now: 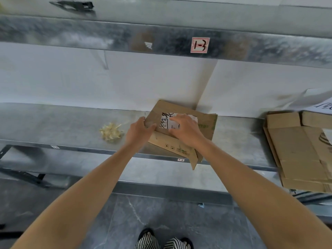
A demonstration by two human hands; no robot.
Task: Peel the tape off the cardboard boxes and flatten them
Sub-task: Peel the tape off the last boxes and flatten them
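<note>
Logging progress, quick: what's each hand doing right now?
Left hand grips the brown cardboard box, left edge.
Right hand on its white paper label; grip cannot be told.

box label (166, 122): half hid by R hand (186, 131) | cardboard stack (296, 155): cut at frame edge | shelf tag (181, 160): illegible

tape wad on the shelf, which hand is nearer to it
Left. The left hand grips the cardboard box's left edge beside the tape wad; the right hand rests on the label, farther off.

On the grey metal shelf (53, 123), a crumpled yellowish tape wad (111, 131) lies left of the brown cardboard box (206, 126), flattened cardboard sheets (296, 155) right.
</note>
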